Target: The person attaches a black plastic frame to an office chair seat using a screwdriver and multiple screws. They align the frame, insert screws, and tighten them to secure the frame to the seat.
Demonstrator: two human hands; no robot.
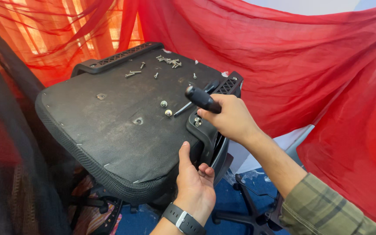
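Head view: an upturned office-chair seat point(114, 122) lies underside up, so its mounting holes face the person. The left hand point(194, 182) clamps the seat's near edge, thumb on top and fingers curled beneath, steadying it. The right hand point(229, 117) closes round the black handle of a tool point(202, 99) whose shaft angles down to a bolt point(168, 112) in the underside. Loose screws point(166, 61) lie scattered at the seat's far edge, within reach. Red fabric point(310, 74) hangs behind.
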